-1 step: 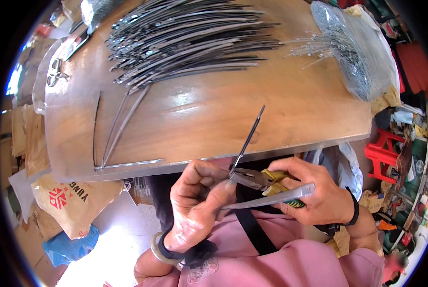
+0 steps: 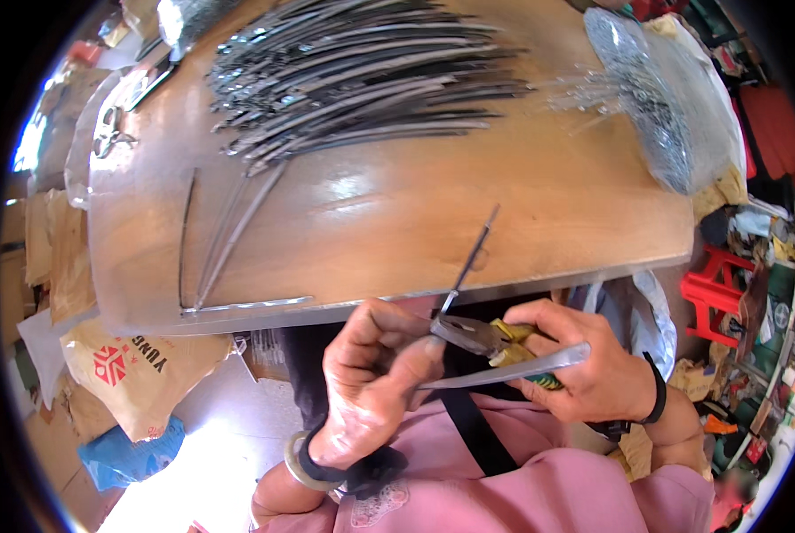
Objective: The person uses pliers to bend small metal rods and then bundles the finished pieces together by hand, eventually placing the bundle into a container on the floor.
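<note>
My left hand (image 2: pixel 379 369) is closed, thumb against fingers, around a long thin strip. The strip's dark part (image 2: pixel 473 258) sticks up over the table edge. A flat pale grey strip (image 2: pixel 522 366) runs from under the left thumb across to my right hand; whether it joins the dark part is hidden. My right hand (image 2: pixel 584 360) is wrapped round pliers (image 2: pixel 468 334) with yellow and green handles. The pliers' jaws are at the foot of the dark part, beside my left thumb tip.
A wooden table (image 2: pixel 397 204) bears a big pile of dark and grey strips (image 2: pixel 371 80). Several loose strips (image 2: pixel 237 240) lie at its left, near scissors (image 2: pixel 111 133). A clear bag of thin metal rods (image 2: pixel 651 107) lies far right. A red stool (image 2: pixel 715 293) stands beyond.
The whole view has shifted slightly, moving the table and pile a little rightward in the picture. Both hands keep the same grip.
</note>
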`<state>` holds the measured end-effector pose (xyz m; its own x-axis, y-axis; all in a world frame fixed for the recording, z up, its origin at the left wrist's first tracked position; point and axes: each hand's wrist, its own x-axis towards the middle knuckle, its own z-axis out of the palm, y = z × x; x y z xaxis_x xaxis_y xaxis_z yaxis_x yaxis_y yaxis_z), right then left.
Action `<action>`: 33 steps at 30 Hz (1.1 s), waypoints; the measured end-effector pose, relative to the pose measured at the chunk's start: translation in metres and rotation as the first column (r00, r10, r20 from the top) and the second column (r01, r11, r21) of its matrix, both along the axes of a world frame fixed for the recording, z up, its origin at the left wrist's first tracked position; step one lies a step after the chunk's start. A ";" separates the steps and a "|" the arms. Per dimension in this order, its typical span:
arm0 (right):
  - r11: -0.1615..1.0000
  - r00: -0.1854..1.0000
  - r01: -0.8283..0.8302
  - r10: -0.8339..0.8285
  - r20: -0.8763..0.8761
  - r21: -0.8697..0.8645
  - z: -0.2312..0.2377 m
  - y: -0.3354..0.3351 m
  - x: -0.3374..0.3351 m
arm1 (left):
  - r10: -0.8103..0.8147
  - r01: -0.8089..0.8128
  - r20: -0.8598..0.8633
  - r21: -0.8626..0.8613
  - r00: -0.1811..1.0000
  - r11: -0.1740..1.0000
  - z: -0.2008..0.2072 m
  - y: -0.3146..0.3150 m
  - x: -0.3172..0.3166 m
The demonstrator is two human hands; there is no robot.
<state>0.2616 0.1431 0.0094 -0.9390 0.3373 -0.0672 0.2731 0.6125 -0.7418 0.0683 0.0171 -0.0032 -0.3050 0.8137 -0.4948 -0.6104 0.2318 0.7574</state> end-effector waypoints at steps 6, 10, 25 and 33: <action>0.994 0.996 0.085 -0.085 -0.002 -0.063 -0.001 0.003 -0.004 | 0.109 -0.112 0.052 0.055 0.993 0.992 -0.002 -0.009 -0.011; 0.998 0.998 0.043 -0.045 -0.050 -0.046 0.000 0.005 -0.014 | 0.131 -0.138 0.169 0.032 0.977 0.990 -0.005 -0.011 -0.016; 0.982 0.982 -0.189 0.189 0.027 0.017 -0.005 -0.012 -0.021 | -0.020 0.022 -0.039 0.041 0.999 0.999 -0.010 -0.029 -0.019; 0.983 0.997 0.033 -0.044 -0.061 -0.178 -0.005 0.006 -0.027 | 0.208 -0.285 -0.489 -0.089 0.848 0.954 0.012 -0.052 -0.097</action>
